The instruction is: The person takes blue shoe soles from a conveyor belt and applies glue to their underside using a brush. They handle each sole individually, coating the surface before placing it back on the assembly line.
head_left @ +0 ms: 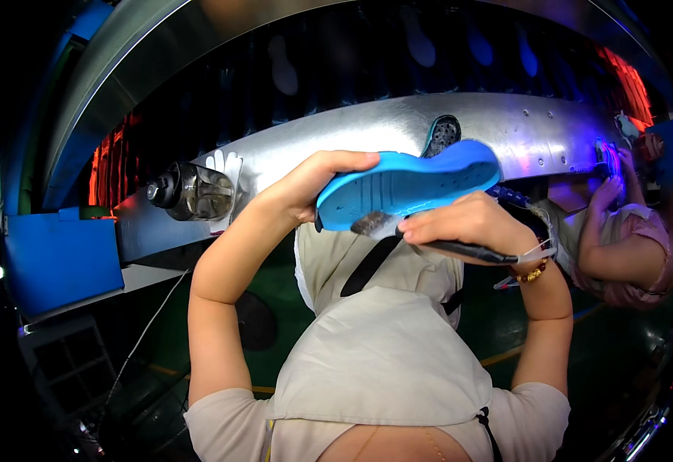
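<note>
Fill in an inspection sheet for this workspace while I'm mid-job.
Surface: silver metal bench, brightly lit toward its left.
Job's things: blue shoe sole, raised in front of the bench; black-handled brush, bristles at the sole's near edge, contact unclear.
Clutter: dark translucent bottle and white glove at left; dark teal-edged shoe part, partly hidden.
Grips: left grip holds the sole's left end; right grip holds the brush.
Cables: pale cable hanging at lower left.
Surroundings: co-worker at right; blue box at left; green floor.
</note>
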`<control>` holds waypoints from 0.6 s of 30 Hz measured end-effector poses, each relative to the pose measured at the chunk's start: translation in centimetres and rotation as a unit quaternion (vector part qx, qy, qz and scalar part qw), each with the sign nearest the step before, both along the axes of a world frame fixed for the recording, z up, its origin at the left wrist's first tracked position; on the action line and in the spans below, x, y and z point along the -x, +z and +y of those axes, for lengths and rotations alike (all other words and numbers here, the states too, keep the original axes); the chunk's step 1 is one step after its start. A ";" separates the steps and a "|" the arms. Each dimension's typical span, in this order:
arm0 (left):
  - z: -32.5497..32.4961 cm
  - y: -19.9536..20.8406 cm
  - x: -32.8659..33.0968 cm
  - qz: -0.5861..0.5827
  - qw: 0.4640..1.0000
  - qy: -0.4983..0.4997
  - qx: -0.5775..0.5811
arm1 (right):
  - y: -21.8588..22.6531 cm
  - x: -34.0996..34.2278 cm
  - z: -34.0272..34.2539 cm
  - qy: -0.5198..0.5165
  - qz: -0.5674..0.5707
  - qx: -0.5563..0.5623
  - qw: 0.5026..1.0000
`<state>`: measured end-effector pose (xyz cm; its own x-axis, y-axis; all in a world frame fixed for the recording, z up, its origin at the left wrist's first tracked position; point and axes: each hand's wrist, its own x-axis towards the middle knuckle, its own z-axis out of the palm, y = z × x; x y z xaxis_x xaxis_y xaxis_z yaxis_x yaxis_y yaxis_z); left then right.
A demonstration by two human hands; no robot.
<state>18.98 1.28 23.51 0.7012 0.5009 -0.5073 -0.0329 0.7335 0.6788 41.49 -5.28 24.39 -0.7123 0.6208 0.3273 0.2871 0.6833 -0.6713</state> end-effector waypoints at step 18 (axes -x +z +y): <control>-0.3 -0.6 2.1 0.108 0.988 0.019 -0.110 | -1.0 -3.3 2.1 -0.022 -0.028 0.101 0.994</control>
